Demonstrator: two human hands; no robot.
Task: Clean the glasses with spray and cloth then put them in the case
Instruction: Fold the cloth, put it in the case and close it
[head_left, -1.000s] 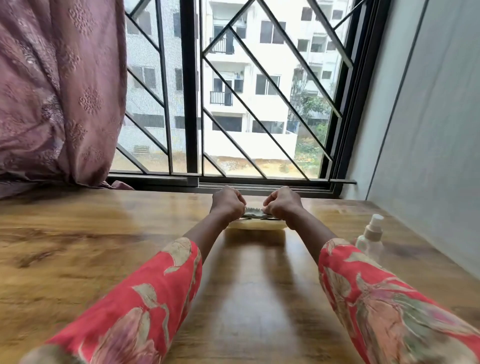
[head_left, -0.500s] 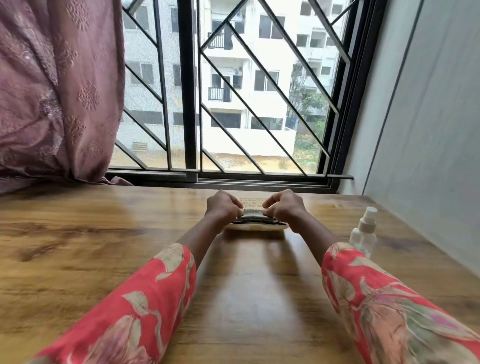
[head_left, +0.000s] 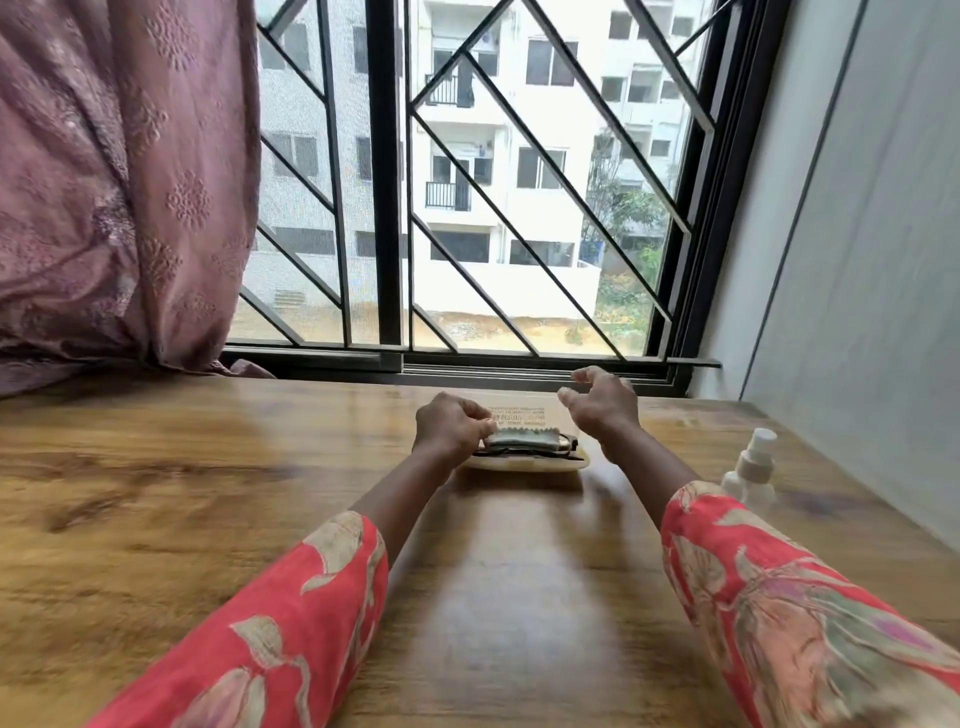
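Already the glasses (head_left: 524, 453) lie folded in the open case (head_left: 524, 462), far across the wooden table (head_left: 208, 493) near the window (head_left: 467, 208), with the grey cloth (head_left: 519, 437) folded on top of them; the case's lid (head_left: 519, 414) stands behind, its printed inside showing. The glasses look light and fragile, thin in the frame and easily smudged on the lenses, so they are best taken by the frame ends; the cloth is soft and limp; the case seems stiff and light, likely to slide on the glossy wood unless steadied. The left hand (head_left: 451, 426) has its fingers curled onto the left end of the cloth, pinching or pressing it down; which, the view does not settle. The right hand (head_left: 600, 400) hovers above the right end of the case, fingers loosely spread, holding nothing. Half a second ago both hands were clenched at the two ends of the bundle; since then the right has let go and risen. The spray bottle (head_left: 750, 467) stands apart at the right, near the wall (head_left: 857, 260).
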